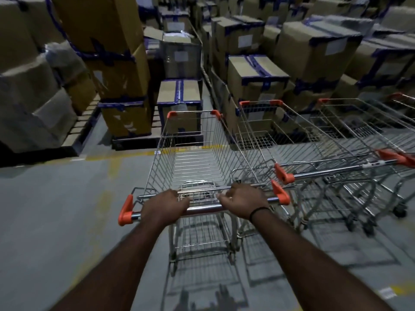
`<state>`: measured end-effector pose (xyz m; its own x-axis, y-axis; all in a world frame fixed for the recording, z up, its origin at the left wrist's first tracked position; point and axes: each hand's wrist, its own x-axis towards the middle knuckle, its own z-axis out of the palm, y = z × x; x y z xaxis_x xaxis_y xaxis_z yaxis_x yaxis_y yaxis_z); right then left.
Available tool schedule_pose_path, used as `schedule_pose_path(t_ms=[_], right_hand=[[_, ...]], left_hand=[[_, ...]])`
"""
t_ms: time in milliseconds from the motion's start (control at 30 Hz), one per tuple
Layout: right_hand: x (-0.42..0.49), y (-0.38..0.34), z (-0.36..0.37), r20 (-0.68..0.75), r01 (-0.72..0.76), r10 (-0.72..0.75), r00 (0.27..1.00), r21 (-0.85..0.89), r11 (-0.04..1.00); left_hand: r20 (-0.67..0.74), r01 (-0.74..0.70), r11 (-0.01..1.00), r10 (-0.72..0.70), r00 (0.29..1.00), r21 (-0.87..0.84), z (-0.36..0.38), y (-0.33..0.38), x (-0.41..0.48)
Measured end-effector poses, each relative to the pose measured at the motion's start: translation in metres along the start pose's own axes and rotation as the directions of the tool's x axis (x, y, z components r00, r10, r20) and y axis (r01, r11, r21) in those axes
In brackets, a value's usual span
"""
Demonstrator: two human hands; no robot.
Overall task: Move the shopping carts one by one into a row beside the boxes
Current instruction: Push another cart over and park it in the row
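Your left hand (165, 204) and right hand (243, 202) both wrap the handle (202, 208) of the shopping cart (195, 162), which stands beside, perhaps touching, a parked cart (292, 142) near boxes (256, 77).

Floor (56, 209): grey, smooth, dimly lit. Yellow line (107, 157) painted across it, well ahead of the grip and to the left. A fainter, worn yellow stripe (102, 205) runs back from it, left of the grip. Pale slatted pallet (83, 122) far ahead-left. Dark pallet (139, 143) ahead, just beyond the line. Black band (258, 211) just behind the grip, right side. Yellow mark (399, 288) with white patch (386, 292) on the floor behind-right.
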<state>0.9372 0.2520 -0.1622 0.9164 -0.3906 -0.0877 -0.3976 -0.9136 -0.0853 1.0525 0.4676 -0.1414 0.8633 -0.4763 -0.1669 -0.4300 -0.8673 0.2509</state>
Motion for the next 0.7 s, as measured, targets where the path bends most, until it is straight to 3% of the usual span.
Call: schedule_pose_path(t_ms=[700], right_hand=[[0.049, 0.022, 0.001, 0.000, 0.006, -0.006, 1.000, 0.020, 1.000]], left_hand=[[-0.038, 0.025, 1.000, -0.026, 0.999, -0.007, -0.001, 0.018, 0.034]])
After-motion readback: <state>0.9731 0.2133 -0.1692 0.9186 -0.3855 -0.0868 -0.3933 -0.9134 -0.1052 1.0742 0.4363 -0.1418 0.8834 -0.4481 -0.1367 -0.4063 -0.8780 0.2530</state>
